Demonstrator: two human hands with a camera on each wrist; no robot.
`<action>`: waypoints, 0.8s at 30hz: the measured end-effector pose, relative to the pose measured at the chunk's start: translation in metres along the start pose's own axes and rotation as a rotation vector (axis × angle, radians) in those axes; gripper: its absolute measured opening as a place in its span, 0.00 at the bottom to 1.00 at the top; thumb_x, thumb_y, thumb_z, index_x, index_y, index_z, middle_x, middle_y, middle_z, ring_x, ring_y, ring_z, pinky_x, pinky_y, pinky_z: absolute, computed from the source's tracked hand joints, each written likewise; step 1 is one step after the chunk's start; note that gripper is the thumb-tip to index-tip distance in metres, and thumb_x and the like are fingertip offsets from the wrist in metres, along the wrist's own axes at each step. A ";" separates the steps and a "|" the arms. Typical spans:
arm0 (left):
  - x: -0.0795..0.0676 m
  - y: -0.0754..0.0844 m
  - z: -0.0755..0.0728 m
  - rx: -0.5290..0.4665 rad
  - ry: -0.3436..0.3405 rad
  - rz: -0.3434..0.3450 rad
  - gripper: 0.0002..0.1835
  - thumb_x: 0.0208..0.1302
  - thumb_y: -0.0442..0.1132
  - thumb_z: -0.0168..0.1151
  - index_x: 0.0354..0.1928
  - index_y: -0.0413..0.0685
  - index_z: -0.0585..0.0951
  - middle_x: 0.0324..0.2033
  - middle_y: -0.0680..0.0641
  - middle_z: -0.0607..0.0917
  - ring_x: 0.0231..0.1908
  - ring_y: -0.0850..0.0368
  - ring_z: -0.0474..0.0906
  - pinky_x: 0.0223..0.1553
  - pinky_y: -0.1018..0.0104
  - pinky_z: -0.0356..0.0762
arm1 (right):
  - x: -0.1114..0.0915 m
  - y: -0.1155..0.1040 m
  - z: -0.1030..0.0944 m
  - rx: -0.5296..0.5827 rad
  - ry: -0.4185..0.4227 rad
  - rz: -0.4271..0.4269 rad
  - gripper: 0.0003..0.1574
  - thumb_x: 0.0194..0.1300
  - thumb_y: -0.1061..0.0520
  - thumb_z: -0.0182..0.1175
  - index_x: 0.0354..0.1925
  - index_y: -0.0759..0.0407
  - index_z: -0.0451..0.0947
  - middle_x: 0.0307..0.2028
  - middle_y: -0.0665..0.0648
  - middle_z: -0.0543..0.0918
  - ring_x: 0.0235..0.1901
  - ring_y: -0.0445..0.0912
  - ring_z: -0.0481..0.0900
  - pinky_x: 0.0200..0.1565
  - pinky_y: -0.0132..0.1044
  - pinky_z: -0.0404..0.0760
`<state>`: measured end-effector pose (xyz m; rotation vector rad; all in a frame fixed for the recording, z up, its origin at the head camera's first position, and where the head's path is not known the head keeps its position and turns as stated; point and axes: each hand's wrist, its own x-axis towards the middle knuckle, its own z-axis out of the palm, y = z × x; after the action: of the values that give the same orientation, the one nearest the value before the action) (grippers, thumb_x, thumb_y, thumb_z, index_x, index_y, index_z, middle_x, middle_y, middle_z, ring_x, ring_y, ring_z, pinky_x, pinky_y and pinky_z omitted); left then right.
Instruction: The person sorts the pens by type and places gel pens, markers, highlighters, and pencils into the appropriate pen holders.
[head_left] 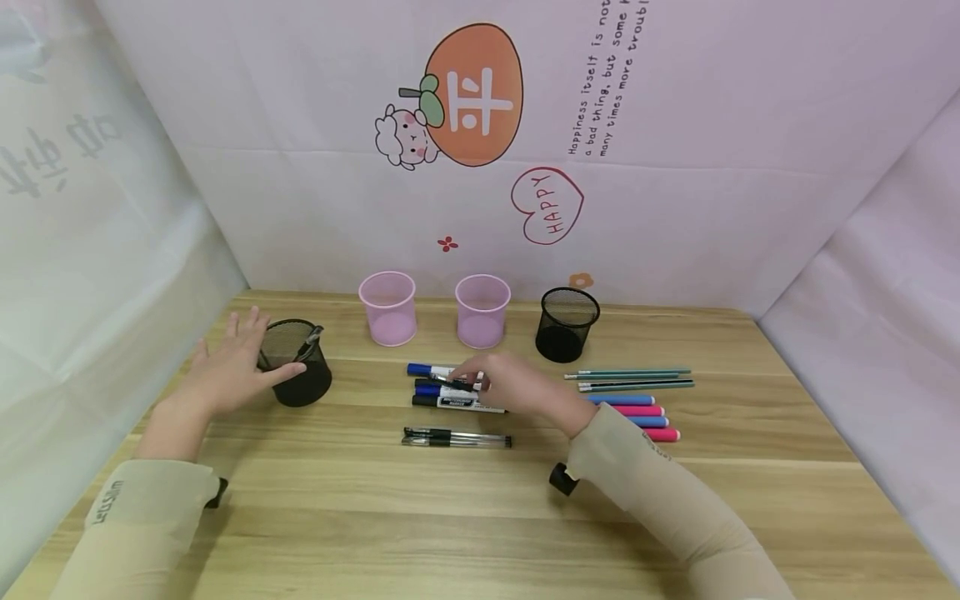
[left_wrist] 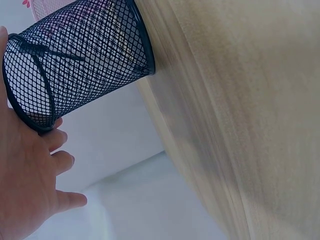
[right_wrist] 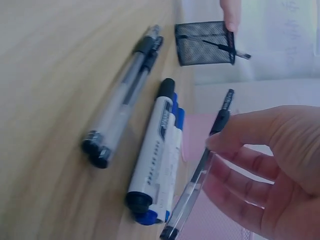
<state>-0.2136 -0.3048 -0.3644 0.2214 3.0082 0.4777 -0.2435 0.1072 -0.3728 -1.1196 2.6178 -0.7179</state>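
1. One-handed, pinches slim, clear-plastic, black-gripped pen [right_wrist: 189, 195] in right hand [head_left: 517, 385] above white-barrelled markers [right_wrist: 152, 150].
2. Rests spread left hand [head_left: 232, 367] against round black mesh cup [head_left: 303, 387] near left edge of wooden table [head_left: 360, 517].
3. Shows open room between cup and markers.

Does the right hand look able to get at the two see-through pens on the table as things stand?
Probably yes: the two see-through pens lie close to the right hand, with nothing on top of them. It pinches another pen, though, which may hamper its grip.
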 end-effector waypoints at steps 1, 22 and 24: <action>0.000 0.000 0.000 0.001 0.001 0.001 0.62 0.69 0.72 0.53 0.80 0.35 0.35 0.78 0.32 0.28 0.75 0.28 0.22 0.61 0.17 0.22 | 0.001 0.000 -0.001 0.014 0.018 -0.012 0.33 0.58 0.78 0.62 0.60 0.61 0.83 0.43 0.57 0.85 0.35 0.45 0.84 0.38 0.31 0.83; 0.001 -0.002 0.002 0.033 0.013 0.009 0.62 0.69 0.73 0.52 0.80 0.36 0.32 0.78 0.33 0.29 0.75 0.29 0.22 0.61 0.16 0.25 | 0.037 -0.020 -0.002 0.319 0.382 0.006 0.29 0.66 0.70 0.64 0.65 0.60 0.79 0.47 0.59 0.85 0.44 0.49 0.85 0.45 0.35 0.85; 0.000 -0.002 0.001 0.030 0.016 0.011 0.62 0.69 0.72 0.53 0.80 0.36 0.32 0.78 0.33 0.30 0.75 0.29 0.23 0.61 0.16 0.25 | 0.042 -0.023 0.000 0.346 0.412 0.016 0.29 0.66 0.70 0.65 0.64 0.60 0.80 0.47 0.60 0.85 0.44 0.50 0.86 0.45 0.36 0.85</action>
<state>-0.2139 -0.3060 -0.3662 0.2376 3.0330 0.4379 -0.2582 0.0630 -0.3605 -0.9247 2.6560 -1.4663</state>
